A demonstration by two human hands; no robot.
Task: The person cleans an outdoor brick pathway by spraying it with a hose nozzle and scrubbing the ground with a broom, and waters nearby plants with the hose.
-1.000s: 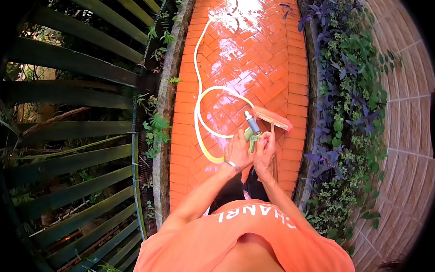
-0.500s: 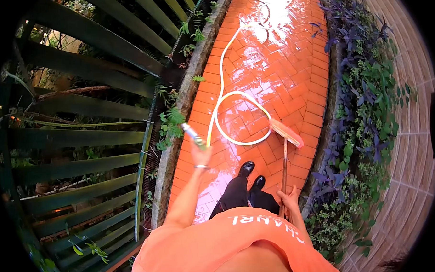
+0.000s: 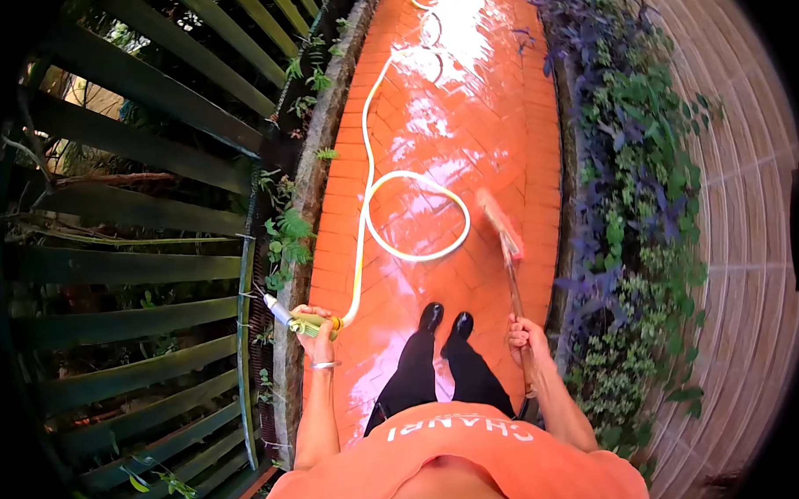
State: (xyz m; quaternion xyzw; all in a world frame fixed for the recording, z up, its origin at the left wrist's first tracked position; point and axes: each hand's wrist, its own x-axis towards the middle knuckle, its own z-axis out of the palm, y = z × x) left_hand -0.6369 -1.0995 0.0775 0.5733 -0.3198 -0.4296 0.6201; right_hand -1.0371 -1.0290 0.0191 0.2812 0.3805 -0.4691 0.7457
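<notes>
My left hand (image 3: 317,340) is closed around a hose spray nozzle (image 3: 279,312), whose silver tip points left over the stone curb. From the nozzle's yellow connector, a pale yellow hose (image 3: 358,273) runs up the path and makes a large loop on the wet tiles. My right hand (image 3: 528,336) grips the wooden handle (image 3: 513,285) of a broom. The broom's pinkish head (image 3: 500,225) is at the path, just right of the hose loop, and looks blurred. My black shoes stand on the tiles between the two hands.
Orange brick tiles (image 3: 502,149) shine with water. A stone curb (image 3: 312,169) and a dark slatted fence (image 3: 127,268) line the left side. Purple and green plants (image 3: 623,233) border the right, with wood-look flooring (image 3: 728,326) beyond them.
My left hand has swung left and lower with the nozzle, which now points left across the curb. The broom head has tilted steeper, and my right hand has moved up slightly. The view has shifted.
</notes>
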